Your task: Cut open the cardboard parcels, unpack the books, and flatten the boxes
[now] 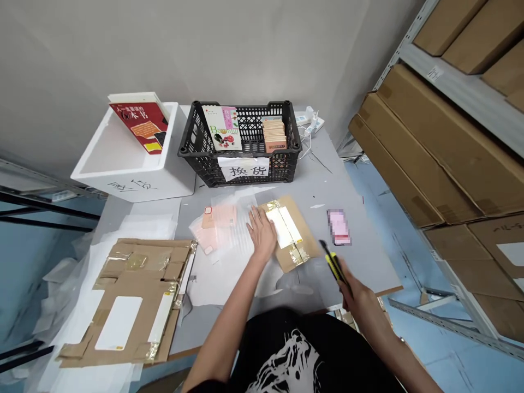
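A small cardboard parcel [310,240] with a white label [285,226] and shiny tape at its ends lies on the table. A cut-like dark line runs along the label. My left hand [262,232] rests flat on the parcel's left edge, fingers stretched out and gripping nothing. Closed around a yellow and black utility knife [334,265], my right hand [357,292] is just right of the parcel; the knife's dark tip points up and left, apart from the cardboard. Left of my left hand lie pinkish booklets [219,215] under translucent wrapping [229,248].
Behind stand a black plastic crate [208,164] holding a book and a stack of cards, and a white foam box [174,169] with books. Flattened cardboard [151,284] lies left; a blurred pink phone-like object [339,226] lies right. Shelves with large cartons [442,142] border the right.
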### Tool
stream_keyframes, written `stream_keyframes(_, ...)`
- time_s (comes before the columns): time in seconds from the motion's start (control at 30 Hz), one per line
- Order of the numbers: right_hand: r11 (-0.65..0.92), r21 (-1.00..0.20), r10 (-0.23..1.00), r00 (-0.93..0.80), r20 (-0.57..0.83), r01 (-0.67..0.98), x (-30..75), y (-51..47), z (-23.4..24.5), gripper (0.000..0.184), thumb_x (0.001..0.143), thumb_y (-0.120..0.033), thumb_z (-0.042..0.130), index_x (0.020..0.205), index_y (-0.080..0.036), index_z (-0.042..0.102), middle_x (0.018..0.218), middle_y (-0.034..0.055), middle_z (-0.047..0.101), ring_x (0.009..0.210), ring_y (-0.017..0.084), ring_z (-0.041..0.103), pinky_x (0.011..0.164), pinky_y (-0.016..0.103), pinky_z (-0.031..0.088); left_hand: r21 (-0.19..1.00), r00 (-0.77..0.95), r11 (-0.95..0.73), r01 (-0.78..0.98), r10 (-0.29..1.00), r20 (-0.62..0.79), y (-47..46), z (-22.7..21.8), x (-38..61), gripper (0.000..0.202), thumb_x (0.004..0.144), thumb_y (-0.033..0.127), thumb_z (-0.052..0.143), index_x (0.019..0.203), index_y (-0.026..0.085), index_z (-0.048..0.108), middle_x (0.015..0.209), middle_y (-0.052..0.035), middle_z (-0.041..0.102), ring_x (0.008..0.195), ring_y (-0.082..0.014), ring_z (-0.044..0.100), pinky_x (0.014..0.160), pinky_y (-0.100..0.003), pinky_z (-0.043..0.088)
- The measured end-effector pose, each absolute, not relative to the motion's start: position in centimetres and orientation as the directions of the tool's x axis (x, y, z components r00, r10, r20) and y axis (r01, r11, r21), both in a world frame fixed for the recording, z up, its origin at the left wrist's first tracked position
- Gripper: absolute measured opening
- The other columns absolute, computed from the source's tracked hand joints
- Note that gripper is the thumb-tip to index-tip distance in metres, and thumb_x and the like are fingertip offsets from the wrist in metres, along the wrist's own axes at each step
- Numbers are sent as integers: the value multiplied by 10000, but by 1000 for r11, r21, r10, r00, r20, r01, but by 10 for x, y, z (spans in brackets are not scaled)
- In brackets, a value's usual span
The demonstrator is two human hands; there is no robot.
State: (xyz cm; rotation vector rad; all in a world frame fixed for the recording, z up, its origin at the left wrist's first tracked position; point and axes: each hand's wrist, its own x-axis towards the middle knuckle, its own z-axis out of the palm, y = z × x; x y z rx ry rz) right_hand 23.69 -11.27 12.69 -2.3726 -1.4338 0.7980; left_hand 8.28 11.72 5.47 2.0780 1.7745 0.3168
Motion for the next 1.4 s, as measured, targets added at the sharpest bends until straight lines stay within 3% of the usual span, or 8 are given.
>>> stream_keyframes(0.13,-568,-820,722,520,-457,68,235,-102,88,597,836,-669,385,1150,-168,462,685,11,628,587,206,661,575,338,539,336,375,-311,889,916,-144,166,71,84,474,947,299,256,1357,121,416,1428,-158,444,1361,-275,341,1119,-505,219)
stream_keyframes(0.27,-442,-871,697,529,-484,-216,209,-78,54,532,785,-711,421,1019,-234,419,1008,68,634,821,200,692,627,311,548,312,391,-306,900,882,-263,183,84,87,394,945,343,277,1141,164,569,1146,-125,650,1101,-277,579,911,-433,445)
stream_keyframes(0.47,-465,-868,713,507,-484,-174,197,-56,60,442,863,-611,337,1059,-221,406,835,28,640,696,182,651,595,303,519,285,279,-206,936,929,-244,157,106,56,401,943,394,257,1051,188,584,1076,-114,672,1069,-281,584,822,-375,457)
stream_keyframes(0.67,-386,-901,857,439,-271,197,215,-23,107,334,895,-530,305,966,-232,439,853,17,606,826,182,602,760,312,483,241,56,9,970,963,-262,101,133,-14,411,928,439,254,1015,189,568,1000,-120,685,952,-297,629,715,-353,451)
stream_keyframes(0.93,-424,-789,905,232,-356,445,222,51,81,193,870,-411,343,897,-244,434,685,-30,549,723,198,594,717,323,450,269,-32,157,950,909,-416,10,86,-52,460,927,440,270,1083,113,554,1023,-173,675,953,-305,642,755,-403,494)
stream_keyframes(1.1,-501,-859,850,247,-465,108,233,53,56,186,840,-414,398,868,-231,418,833,16,634,809,180,634,754,327,487,172,292,-276,945,954,-73,27,83,-7,843,813,594,482,1392,1,330,1477,-303,266,1401,-424,178,1063,-586,269)
stream_keyframes(1.23,-515,-806,797,183,-575,-290,238,43,56,240,819,-442,464,920,-239,382,999,57,672,867,184,682,735,331,528,174,630,-607,776,724,-281,63,80,48,1133,583,674,692,1485,183,213,1558,-219,98,1420,-446,17,1065,-690,60)
stream_keyframes(1.4,-473,-772,788,187,-586,-425,233,38,57,276,795,-461,519,907,-243,392,1009,66,697,970,224,682,780,374,549,221,637,-605,765,660,-398,83,66,76,1250,479,653,755,1497,235,161,1563,-210,75,1404,-486,13,1026,-724,-3)
